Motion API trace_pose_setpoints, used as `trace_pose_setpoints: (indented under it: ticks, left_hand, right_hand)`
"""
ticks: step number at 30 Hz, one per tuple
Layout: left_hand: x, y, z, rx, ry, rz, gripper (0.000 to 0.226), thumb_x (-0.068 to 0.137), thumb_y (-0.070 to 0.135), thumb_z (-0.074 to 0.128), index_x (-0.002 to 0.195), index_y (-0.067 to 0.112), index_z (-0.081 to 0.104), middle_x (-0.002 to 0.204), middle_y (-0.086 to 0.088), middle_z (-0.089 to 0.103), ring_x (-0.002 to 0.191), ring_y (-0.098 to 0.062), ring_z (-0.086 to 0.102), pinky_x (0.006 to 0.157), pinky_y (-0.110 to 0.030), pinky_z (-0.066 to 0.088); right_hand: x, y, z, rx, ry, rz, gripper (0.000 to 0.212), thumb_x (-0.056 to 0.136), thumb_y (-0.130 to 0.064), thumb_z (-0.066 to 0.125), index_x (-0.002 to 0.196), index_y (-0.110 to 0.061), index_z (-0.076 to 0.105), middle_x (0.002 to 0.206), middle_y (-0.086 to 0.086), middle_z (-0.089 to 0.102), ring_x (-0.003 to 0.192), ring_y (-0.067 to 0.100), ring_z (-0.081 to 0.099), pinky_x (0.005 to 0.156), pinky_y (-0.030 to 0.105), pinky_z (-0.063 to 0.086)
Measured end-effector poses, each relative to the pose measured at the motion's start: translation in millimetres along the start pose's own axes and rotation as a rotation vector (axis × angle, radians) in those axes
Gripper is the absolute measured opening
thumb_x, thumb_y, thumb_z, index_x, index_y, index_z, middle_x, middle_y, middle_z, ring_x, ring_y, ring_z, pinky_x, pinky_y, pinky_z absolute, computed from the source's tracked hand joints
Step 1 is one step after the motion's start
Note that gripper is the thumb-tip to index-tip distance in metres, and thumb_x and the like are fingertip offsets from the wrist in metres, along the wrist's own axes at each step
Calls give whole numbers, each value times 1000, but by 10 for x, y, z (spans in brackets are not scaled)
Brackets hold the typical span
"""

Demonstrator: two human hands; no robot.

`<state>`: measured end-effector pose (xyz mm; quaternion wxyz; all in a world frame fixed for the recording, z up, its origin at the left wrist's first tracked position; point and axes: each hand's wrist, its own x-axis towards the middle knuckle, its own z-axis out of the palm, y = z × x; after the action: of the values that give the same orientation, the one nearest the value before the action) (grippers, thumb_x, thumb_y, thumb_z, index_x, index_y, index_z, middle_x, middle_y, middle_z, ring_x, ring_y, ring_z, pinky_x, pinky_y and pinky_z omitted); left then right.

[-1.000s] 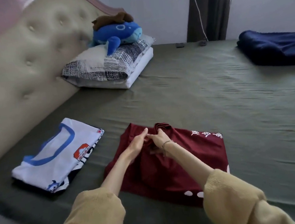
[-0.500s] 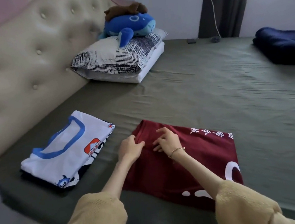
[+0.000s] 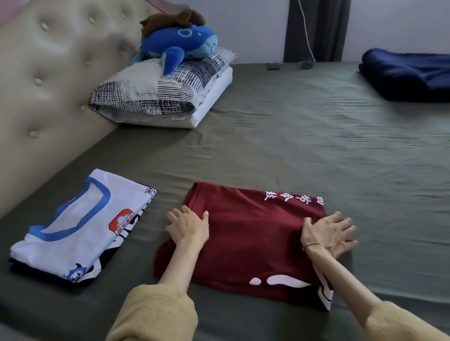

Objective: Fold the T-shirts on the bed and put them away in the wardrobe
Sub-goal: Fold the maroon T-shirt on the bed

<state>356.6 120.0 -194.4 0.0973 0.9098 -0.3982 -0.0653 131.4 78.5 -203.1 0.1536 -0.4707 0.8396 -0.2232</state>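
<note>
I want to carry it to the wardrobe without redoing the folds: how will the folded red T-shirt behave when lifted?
The red T-shirt is probably floppy: thin cloth lying flat under the left hand and right hand. Lifted by one edge, its layers would likely sag open. It looks light, so supporting it from underneath should do.

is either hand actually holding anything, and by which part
Nothing is held. The left hand and right hand lie flat, pressing the red T-shirt at its left and right edges.
</note>
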Motion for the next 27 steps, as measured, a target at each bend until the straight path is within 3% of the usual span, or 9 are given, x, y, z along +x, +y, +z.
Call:
trace_pose_setpoints:
  ticks: [5,13,27]
  left_hand:
    - [-78,10,-35,-129,-63,-49,53,97,42,43,129,0,35,132,-20,50,122,-35,50,94,-41,42]
    - [-356,148,-55,-57,-79,86,40,101,35,35,124,3,37,125,-23,56,116,-37,54,89,-41,44]
    - [-1596,1370,300,-13,-40,232,45,100,42,36,128,8,32,118,-11,61,106,-24,63,84,-34,47]
  right_hand:
    - [20,104,-153,-110,-156,-82,49,96,-40,41,121,1,48,122,18,58,116,33,54,92,37,41]
    - [170,309,-410,-70,-225,-206,37,102,-30,31,118,-2,49,121,22,57,113,37,54,87,38,43]
    - [970,1731,-1375,-157,-166,-8,39,100,-35,36,122,-7,54,127,19,54,118,34,52,93,38,41]
